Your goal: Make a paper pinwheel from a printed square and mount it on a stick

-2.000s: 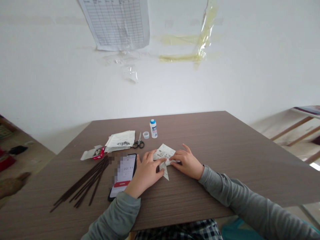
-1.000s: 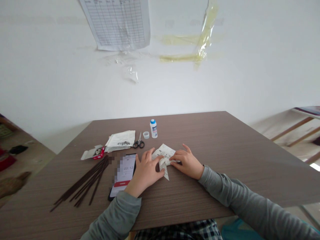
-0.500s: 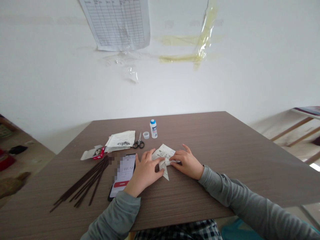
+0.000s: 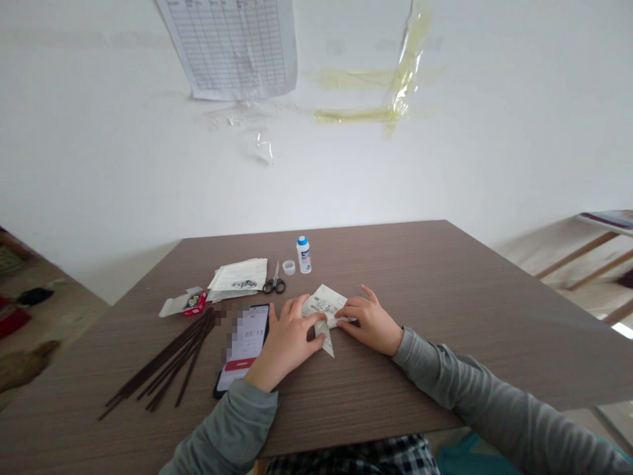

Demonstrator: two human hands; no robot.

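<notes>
The folded paper (image 4: 321, 302), pale with dark print and sharp corners, lies on the surface (image 4: 420, 284) between the right hand (image 4: 370, 321), its grip pinching one edge, and the left hand (image 4: 289, 334), touching it, though whether gripping I cannot tell; a white bottle (image 4: 304, 258) stands beyond

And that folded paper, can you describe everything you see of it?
The folded paper looks whitish, printed with dark marks and creased into angular parts: a broad pointed one at the far side, a narrower pointed flap at the near side. It lies on the table between the left grip and right grip, both touching it and partly hiding it.
</notes>
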